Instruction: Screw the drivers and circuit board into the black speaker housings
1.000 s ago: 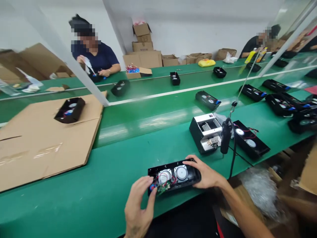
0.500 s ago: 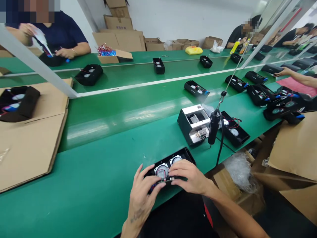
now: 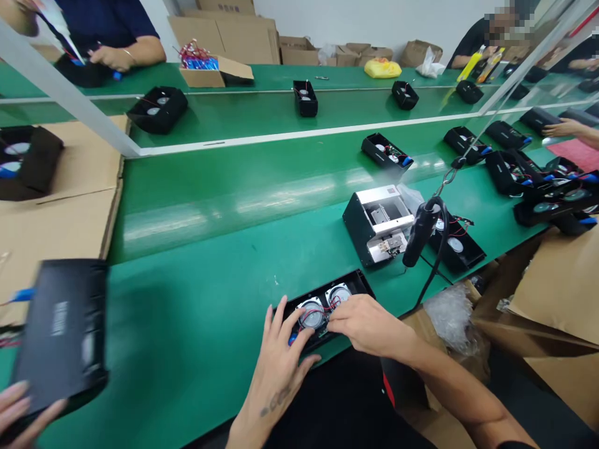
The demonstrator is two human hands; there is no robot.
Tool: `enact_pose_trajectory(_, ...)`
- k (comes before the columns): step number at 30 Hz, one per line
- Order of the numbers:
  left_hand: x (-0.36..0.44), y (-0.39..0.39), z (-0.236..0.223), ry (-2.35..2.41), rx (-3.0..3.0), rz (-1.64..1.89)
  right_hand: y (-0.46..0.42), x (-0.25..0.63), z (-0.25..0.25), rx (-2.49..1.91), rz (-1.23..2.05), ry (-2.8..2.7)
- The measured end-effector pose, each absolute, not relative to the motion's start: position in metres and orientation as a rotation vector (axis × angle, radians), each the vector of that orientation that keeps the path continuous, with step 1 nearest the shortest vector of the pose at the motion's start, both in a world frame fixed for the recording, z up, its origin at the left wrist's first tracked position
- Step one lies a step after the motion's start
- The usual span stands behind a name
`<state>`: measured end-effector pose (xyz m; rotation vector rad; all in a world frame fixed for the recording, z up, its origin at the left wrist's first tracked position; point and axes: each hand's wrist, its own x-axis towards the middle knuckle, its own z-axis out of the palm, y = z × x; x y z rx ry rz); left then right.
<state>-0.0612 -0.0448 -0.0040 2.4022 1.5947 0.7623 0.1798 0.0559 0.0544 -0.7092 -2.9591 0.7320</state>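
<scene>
- As both hands bend over it, an open black speaker housing (image 3: 322, 310) lies flat on the green conveyor bench (image 3: 196, 324), just beyond the person's wrists
- The left hand (image 3: 277, 368) is spread wide, its fingertips (image 3: 286, 312) resting on the housing's left end, beside a blue connector (image 3: 292, 338)
- The right hand (image 3: 367, 325) reaches in with fingers held close together, tips down on the red wires (image 3: 312, 318) between two round speaker drivers (image 3: 337, 294); whether they pinch anything cannot be told
- Just past the right hand, a black handheld tool (image 3: 420, 234) hangs on a cord beside an open black-and-white fixture (image 3: 377, 224) and a second wired housing (image 3: 456, 244)
- At lower left, a co-worker's hand (image 3: 19, 405) holds a blurred, closed black housing (image 3: 60, 330)
- Farther off lie a cardboard sheet (image 3: 60, 165), more housings (image 3: 386, 151) along the bench, and stacked cardboard boxes (image 3: 224, 34)
</scene>
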Motion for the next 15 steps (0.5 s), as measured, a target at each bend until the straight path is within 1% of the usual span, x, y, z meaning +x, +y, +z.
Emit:
enact_pose_trajectory(4, -0.051, -0.044, -0.001, 1.65, 2.397, 0.715, 0.057, 0.166, 0.053, -0.662, 0.761, -3.06)
enact_pose_trajectory(9, -0.055, -0.041, -0.002, 1.553, 2.468, 0.68, 0.062, 0.165, 0.059, -0.592, 0.825, -3.101)
enact_pose_trajectory(12, -0.052, -0.04, -0.002, 1.583, 2.431, 0.695, 0.062, 0.166, 0.058, -0.614, 0.889, -3.08)
enact_pose_trajectory(15, -0.048, -0.041, -0.002, 1.591, 2.446, 0.669, 0.059, 0.165, 0.052, -0.657, 0.868, -3.034)
